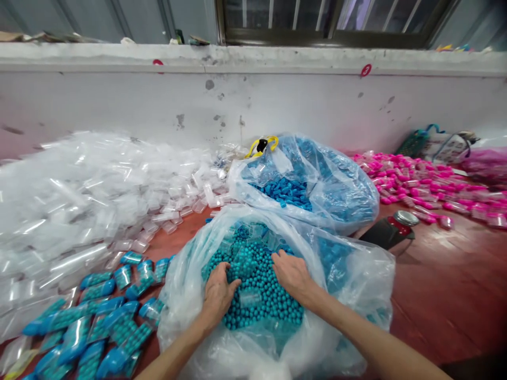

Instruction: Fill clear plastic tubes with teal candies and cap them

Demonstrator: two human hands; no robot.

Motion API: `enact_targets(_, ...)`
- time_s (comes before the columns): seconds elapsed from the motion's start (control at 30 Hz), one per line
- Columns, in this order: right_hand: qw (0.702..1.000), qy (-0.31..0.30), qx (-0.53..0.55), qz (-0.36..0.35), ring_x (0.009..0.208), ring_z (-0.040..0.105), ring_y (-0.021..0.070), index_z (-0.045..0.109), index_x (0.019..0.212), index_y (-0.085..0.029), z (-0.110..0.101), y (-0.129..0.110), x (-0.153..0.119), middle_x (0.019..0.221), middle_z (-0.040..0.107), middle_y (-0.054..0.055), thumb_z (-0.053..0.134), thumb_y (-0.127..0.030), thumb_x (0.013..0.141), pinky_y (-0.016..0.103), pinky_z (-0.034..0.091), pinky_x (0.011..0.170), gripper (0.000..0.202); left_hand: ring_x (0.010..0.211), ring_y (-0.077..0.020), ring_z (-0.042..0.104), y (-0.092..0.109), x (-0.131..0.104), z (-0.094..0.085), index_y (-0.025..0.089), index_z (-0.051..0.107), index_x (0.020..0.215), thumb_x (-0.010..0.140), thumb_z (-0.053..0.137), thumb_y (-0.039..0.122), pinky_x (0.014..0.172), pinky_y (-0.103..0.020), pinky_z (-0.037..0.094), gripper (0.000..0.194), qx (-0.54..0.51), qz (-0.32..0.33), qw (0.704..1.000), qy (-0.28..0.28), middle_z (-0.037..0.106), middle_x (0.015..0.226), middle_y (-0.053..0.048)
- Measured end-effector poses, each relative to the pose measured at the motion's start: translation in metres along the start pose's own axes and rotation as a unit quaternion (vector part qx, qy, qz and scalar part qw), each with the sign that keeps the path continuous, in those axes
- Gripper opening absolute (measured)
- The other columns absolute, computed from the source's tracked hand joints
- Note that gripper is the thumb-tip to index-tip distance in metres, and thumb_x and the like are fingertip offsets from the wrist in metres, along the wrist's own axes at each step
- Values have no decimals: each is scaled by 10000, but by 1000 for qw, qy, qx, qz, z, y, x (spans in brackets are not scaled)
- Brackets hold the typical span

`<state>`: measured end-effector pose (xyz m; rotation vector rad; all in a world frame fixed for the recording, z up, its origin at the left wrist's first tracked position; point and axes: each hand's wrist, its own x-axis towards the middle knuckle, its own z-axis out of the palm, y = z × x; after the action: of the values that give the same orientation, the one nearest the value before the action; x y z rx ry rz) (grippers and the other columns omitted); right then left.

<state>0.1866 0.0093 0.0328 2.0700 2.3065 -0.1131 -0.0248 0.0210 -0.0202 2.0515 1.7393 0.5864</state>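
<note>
Teal beads (273, 306) lie inside the rim of the plastic bag (184, 285); your left hand (219, 292) has fingers spread, your right hand's (292, 273) I cannot tell; dragging the slack rim could spill beads.

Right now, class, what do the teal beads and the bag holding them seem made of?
Teal beads: probably plastic, smooth with slight sheen, from even colour and roundness. Bag: likely thin plastic film, glossy and translucent, with creases catching light.
</note>
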Motion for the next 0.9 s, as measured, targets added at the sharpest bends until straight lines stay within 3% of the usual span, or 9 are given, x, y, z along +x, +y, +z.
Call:
enact_targets(0.1, 998, -8, 61, -30, 760, 600, 156, 555, 845, -189, -8, -5, 1, 822, 617, 42, 397, -197, 864, 226, 393, 613, 160, 961, -228, 547, 3, -3, -2, 169, 496, 992, 739, 512, 264, 851, -368, 413, 271, 6, 8, 1000, -13, 585, 989, -78)
enact_targets(0.23, 984, -9, 136, -113, 855, 584, 154, 548, 916, -215, -5, -23, -16, 907, 602, 19, 433, -250, 859, 225, 392, 661, 133, 1044, -268, 524, 4, -4, -2, 121, 425, 1145, 739, 530, 317, 845, -369, 409, 463, 32, -24, 999, -5, 571, 1078, -140)
enact_targets(0.37, 981, -41, 116, -150, 850, 579, 162, 519, 985, -225, 16, -44, -36, 986, 560, 29, 456, -242, 843, 223, 391, 605, 157, 1041, -283, 531, 1, 2, -4, 118, 416, 1185, 747, 509, 428, 826, -366, 403, 545, 41, -50, 998, -21, 585, 1073, -144)
enact_targets(0.5, 974, -51, 112, -190, 811, 582, 146, 514, 1013, -251, 20, -41, -35, 972, 563, 14, 430, -252, 864, 214, 387, 588, 171, 982, -276, 551, -1, 9, -6, 131, 478, 1131, 759, 474, 442, 783, -347, 401, 485, 37, -50, 997, -55, 599, 1021, -133)
enact_targets(0.6, 986, -28, 92, -134, 788, 585, 146, 544, 928, -227, 7, -25, -14, 912, 581, 21, 383, -257, 889, 220, 391, 598, 168, 914, -258, 564, 0, 11, -7, 154, 505, 1046, 736, 505, 400, 740, -323, 396, 396, 36, -54, 996, -65, 602, 961, -107)
enact_targets(0.7, 998, -3, 38, -51, 774, 589, 163, 546, 907, -182, 0, -11, 11, 928, 584, 68, 339, -140, 881, 246, 402, 615, 213, 796, -226, 573, 3, 13, -11, 192, 494, 931, 704, 540, 368, 679, -288, 383, 291, 19, -66, 995, -71, 595, 809, -41)
enact_targets(0.8, 999, -4, 24, -37, 835, 586, 207, 543, 963, -128, 7, -6, 23, 971, 581, 137, 327, -33, 834, 292, 419, 658, 270, 680, -196, 546, 6, 14, -13, 209, 471, 832, 701, 533, 353, 625, -271, 363, 204, -19, -70, 994, -76, 545, 685, 8)
enact_targets(0.9, 998, -10, 34, -48, 827, 596, 220, 560, 934, -114, 14, -5, 21, 905, 609, 142, 363, -39, 817, 311, 436, 676, 241, 638, -163, 503, 6, 13, -15, 214, 448, 770, 714, 504, 330, 617, -261, 359, 141, -96, -43, 993, -58, 502, 670, 28)
